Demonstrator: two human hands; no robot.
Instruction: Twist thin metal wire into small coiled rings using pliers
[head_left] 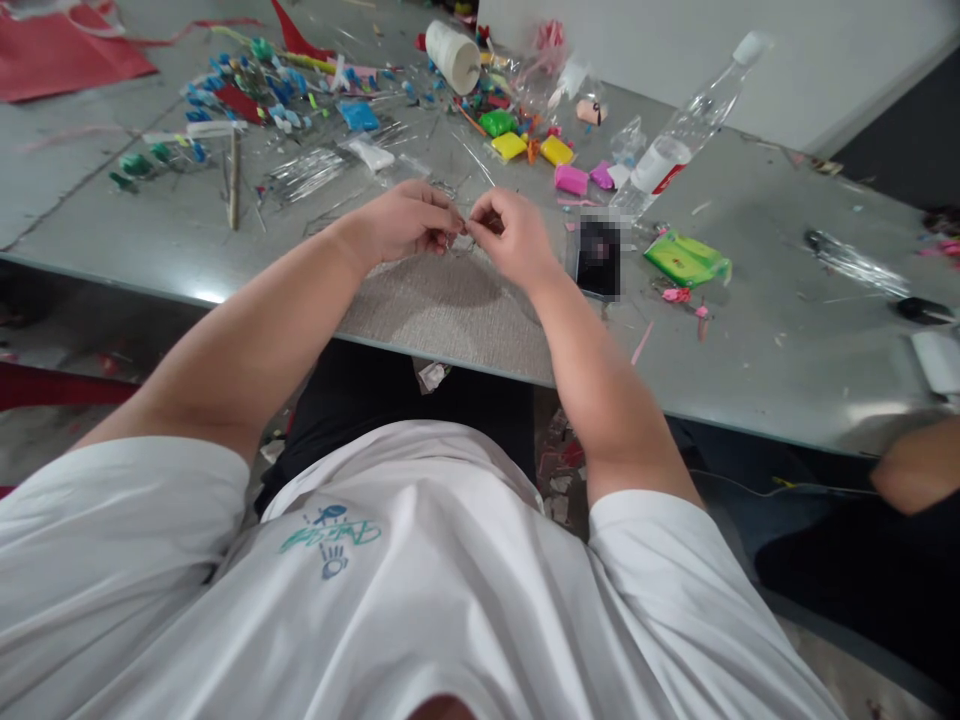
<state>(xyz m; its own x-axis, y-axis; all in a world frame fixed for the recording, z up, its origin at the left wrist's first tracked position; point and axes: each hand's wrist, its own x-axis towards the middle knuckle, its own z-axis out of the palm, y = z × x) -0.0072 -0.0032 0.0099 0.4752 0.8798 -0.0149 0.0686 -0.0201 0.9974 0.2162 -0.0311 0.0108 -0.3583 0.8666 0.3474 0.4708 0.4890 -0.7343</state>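
Close together above a textured grey mat (450,315), my two hands meet at their fingertips. My left hand (405,225) is closed in a pinch, its fingers curled beneath the thumb. My right hand (511,235) pinches with thumb and forefinger just beside it. Whatever sits between the fingertips is tiny, possibly thin and dark, and I cannot make it out. To the right of my right hand lies a dark, phone-like object (598,260), partly pixelated. Beyond the hands are a bundle of thin clear sticks or wires (311,172) and a small white packet (371,153).
A clear plastic bottle (679,140) stands at the right, near a green packet (686,258). Yellow (509,146) and pink (571,180) blocks lie behind my hands. A white tub (453,57) rests on its side. Small blue pieces (277,90) clutter the left. Another person's arm (919,465) shows at right.
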